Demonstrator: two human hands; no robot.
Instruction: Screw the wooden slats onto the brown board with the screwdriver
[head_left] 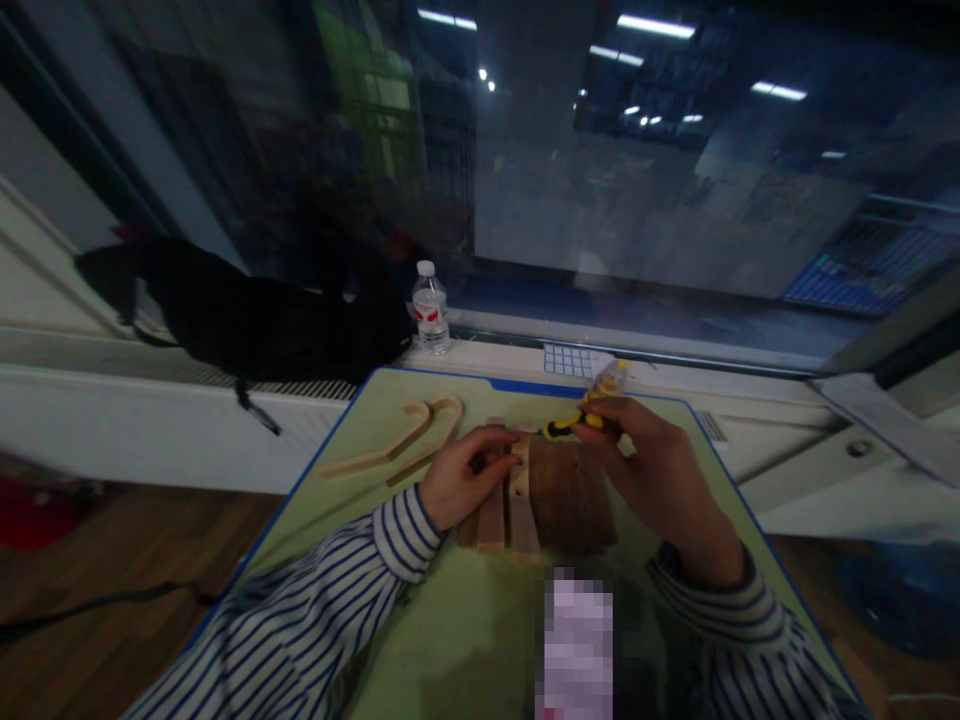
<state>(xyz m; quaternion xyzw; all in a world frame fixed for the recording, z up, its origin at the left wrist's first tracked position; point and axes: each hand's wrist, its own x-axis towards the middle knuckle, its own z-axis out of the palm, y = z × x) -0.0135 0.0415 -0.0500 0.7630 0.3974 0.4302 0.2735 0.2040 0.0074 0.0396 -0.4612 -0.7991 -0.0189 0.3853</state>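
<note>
My right hand (pixel 652 460) is closed around a yellow-and-black screwdriver (pixel 559 429). Its dark tip points left, near the top of a pale wooden strip (pixel 519 490) with small holes. My left hand (pixel 465 475) is curled over the strips, thumb and forefinger at the edge of the holed one; whether something small is between them I cannot tell. Beside it, partly under my left hand, lies another pale wooden strip (pixel 492 525). Both rest on a brown wooden board (pixel 574 495). Two hook-shaped wooden pieces (pixel 424 443) lie farther left on the table.
The pale green table (pixel 450 620) has a blue edge and stands against a windowsill. A water bottle (pixel 431 310), a black bag (pixel 262 320), a blue grid sheet (pixel 568 360) and a clear packet with yellow items (pixel 611 378) are at the back. A pixelated patch hides the front middle.
</note>
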